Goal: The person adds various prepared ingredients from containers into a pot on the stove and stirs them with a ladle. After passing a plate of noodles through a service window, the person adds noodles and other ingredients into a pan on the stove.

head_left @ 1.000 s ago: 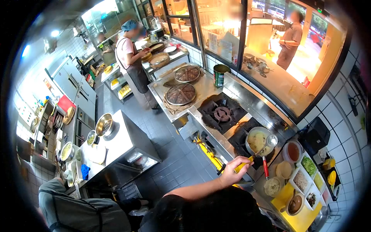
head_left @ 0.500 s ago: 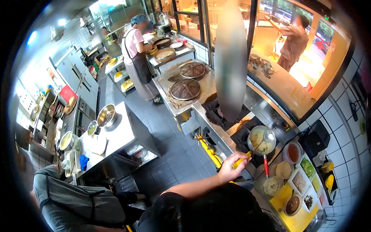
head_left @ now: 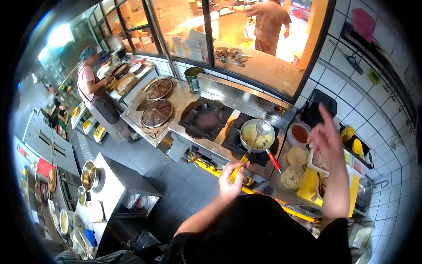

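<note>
My left hand point(head_left: 233, 179) is closed around the yellow handle of a ladle point(head_left: 263, 128), whose metal bowl is over the pot. The white pot point(head_left: 247, 141) sits on the right burner, holding pale liquid with dark bits, its red handle point(head_left: 273, 161) pointing toward me. Raised above the ingredient trays is my right hand point(head_left: 325, 137), index finger extended and nothing visible in it. Beneath and beside it are a container of red sauce point(head_left: 300, 132), two round tubs, a white tray point(head_left: 317, 161) and a yellow board point(head_left: 308, 192) with a bowl on it.
The left burner point(head_left: 206, 119) has a blurred patch over it. Two round mesh covers point(head_left: 157, 113) and a green can point(head_left: 193, 80) stand farther left. A co-worker point(head_left: 90, 83) works at the back counter; a person point(head_left: 268, 26) stands beyond the window. A steel table point(head_left: 115, 178) is at left.
The view has swung right, so the stove appears farther left. My right hand has come into view over the trays. My left hand still holds the ladle at the pot.
</note>
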Demonstrator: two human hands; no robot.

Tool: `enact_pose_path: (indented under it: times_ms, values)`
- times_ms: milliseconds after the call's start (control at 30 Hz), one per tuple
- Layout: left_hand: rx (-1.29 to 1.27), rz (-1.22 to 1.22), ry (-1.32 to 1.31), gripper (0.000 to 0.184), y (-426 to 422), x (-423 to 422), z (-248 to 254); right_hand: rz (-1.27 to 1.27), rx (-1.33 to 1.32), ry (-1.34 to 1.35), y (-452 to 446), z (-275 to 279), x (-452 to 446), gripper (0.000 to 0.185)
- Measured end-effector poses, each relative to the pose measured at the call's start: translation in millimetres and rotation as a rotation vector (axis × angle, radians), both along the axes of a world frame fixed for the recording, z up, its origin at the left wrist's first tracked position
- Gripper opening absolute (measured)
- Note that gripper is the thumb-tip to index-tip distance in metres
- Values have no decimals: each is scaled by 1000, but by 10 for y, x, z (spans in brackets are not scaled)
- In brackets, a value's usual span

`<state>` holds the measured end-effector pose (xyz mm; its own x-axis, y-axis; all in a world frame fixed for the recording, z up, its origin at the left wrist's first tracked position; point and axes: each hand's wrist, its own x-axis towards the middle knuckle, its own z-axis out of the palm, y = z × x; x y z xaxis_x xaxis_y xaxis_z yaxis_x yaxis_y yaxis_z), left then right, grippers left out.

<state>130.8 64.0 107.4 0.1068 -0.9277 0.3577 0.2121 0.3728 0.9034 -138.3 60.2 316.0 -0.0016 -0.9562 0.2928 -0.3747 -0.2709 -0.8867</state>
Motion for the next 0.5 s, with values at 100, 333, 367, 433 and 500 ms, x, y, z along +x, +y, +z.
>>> enact_pose_path:
  times_ms: [100, 333, 367, 433, 500]
  values:
    - [13, -35, -28, 11, 43, 28, 74, -150, -55, 23, -319, 483, 217, 65]
    - [37, -53, 68, 10, 99, 37, 127, -169, -34, -117, -906, 674, 176, 65]
    - [53, -65, 93, 10, 56, 25, 60, -193, -43, -118, -928, 687, 181, 66]
    - [99, -51, 140, 10, 62, 12, -168, -206, -42, -122, -955, 649, 246, 67]
    - [59, 14, -68, 11, 109, 78, -76, -165, -82, -276, -981, 563, 268, 68]
